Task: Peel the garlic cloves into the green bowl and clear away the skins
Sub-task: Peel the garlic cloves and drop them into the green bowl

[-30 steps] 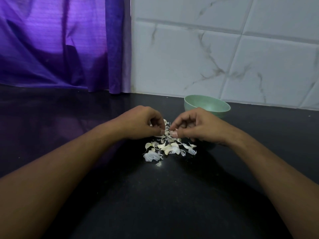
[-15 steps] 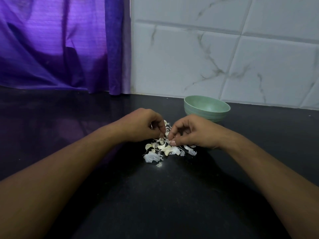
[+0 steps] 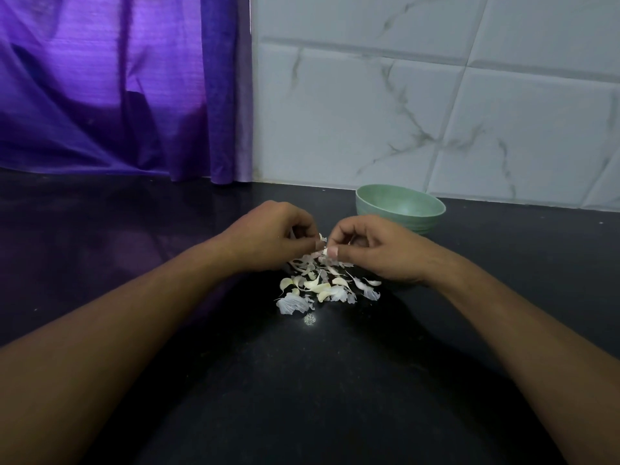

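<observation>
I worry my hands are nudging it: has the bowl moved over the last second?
No. The bowl sits in the same spot, just below and left of where the slanted tile seam meets the counter, as in both earlier pictures.

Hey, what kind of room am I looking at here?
Most likely a home kitchen: a dark polished countertop, a marble-look tiled wall behind it, and garlic skins piled near a green bowl.
</observation>
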`<state>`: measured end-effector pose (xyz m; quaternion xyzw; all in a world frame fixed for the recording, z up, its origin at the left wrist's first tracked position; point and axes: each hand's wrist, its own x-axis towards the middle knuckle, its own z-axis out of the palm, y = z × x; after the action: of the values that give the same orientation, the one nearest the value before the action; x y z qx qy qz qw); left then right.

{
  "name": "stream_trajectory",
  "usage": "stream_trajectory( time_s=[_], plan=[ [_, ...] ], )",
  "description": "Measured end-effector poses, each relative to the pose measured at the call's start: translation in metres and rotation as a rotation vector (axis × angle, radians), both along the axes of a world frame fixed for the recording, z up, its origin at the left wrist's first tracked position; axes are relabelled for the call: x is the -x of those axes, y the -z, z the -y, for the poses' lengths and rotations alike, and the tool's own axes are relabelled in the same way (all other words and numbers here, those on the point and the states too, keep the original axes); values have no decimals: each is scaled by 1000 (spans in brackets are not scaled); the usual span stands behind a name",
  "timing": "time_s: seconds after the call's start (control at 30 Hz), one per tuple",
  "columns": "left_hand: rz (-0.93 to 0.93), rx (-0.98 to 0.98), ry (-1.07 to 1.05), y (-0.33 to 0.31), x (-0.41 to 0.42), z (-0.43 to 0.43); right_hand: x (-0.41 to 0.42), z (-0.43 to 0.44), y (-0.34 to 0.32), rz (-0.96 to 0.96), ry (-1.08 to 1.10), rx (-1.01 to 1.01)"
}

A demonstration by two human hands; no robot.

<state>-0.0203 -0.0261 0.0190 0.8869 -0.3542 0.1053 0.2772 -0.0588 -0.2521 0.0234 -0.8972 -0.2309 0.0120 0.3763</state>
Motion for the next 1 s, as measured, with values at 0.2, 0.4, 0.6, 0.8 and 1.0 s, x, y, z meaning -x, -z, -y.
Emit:
stream_trajectory(
  time_s=[0.2, 0.4, 0.6, 0.8, 1.0],
  plan=[
    [-93, 179, -8, -1, 5, 6, -2, -4, 4, -2, 68, -173],
    [-191, 319, -45, -1, 6, 6, -1, -7, 6, -90, 43, -411],
    [-340, 393, -20, -2, 8, 7, 0, -9, 5, -103, 89, -518],
    [-451, 518, 9, -4, 10, 9, 2, -10, 4, -71, 114, -521],
    [-559, 542, 53, -6, 14, 9, 2, -11, 5, -62, 103, -521]
  ],
)
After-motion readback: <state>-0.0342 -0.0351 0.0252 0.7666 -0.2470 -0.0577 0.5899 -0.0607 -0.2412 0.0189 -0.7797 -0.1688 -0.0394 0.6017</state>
